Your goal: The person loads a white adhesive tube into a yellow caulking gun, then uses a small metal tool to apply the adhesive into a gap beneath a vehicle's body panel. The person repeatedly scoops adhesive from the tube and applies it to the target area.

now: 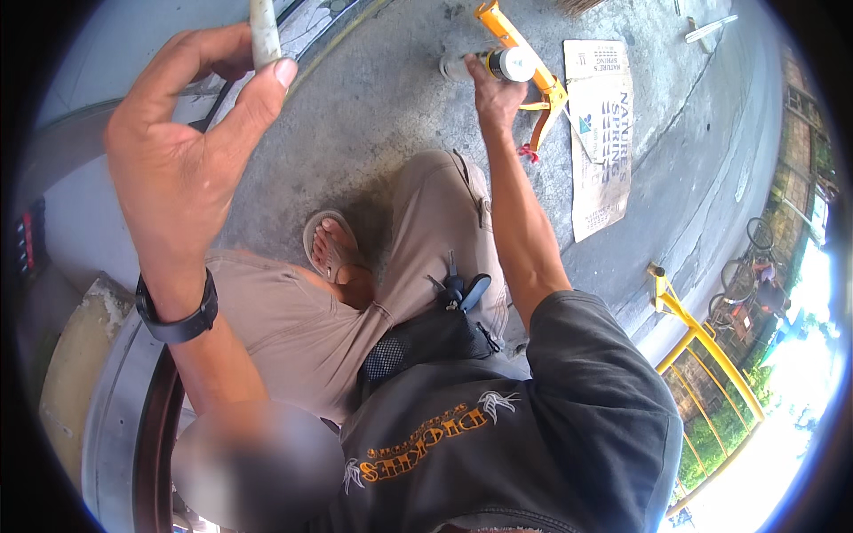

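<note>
Raised at the upper left, my left hand (191, 142) wears a black watch on its wrist. Its thumb and index finger pinch a whitish, stick-like piece (265, 34) that runs out of the top of the picture, so its kind does not show. My right hand (498, 99) reaches out low over the concrete, its fingers wrapped round a cylinder (514, 64) with a white end and a black and yellow band. Right beside that cylinder is an orange caulking gun (553, 96), with its handle and trigger toward me and a bit of red at the trigger.
Flattened cardboard (600, 133) lies on the concrete right of the caulking gun. A pale panel (98, 204) borders my left side. Farther right stand a yellow metal frame (711, 342) and bicycles (742, 275). My sandalled foot (333, 244) is between my hands.
</note>
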`<state>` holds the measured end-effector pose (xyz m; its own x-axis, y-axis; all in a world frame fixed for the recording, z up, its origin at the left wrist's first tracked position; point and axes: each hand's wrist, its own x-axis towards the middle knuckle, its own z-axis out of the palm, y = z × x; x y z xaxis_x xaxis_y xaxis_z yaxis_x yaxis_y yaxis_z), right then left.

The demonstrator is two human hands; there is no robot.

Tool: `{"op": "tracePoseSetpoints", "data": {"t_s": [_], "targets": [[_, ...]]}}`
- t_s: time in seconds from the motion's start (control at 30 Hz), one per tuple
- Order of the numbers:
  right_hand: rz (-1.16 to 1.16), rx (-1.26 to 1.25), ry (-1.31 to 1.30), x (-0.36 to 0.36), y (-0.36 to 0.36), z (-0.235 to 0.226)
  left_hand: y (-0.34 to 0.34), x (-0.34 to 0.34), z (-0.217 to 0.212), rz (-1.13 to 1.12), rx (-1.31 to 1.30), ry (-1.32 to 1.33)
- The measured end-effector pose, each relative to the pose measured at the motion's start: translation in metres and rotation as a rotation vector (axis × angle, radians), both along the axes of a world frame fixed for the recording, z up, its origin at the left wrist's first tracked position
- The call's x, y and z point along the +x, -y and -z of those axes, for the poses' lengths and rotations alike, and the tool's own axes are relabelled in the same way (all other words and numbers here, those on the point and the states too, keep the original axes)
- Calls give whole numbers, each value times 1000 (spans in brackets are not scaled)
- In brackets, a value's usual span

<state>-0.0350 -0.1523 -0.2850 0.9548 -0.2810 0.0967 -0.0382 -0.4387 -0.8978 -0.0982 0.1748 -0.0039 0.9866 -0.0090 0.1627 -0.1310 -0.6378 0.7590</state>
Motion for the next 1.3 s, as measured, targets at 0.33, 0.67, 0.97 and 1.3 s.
{"op": "tracePoseSetpoints", "data": {"t_s": [0.33, 0.67, 0.97, 1.3], "targets": [[-13, -323, 458, 8, 13, -85, -19, -14, 7, -32, 74, 60], [17, 80, -47, 1, 2, -20, -2, 2, 13, -40, -15, -47], [-1, -100, 153, 6, 7, -57, -10, -6, 13, -102, 79, -16], [83, 113, -19, 7, 12, -29, 0, 3, 6, -37, 11, -33]]}}
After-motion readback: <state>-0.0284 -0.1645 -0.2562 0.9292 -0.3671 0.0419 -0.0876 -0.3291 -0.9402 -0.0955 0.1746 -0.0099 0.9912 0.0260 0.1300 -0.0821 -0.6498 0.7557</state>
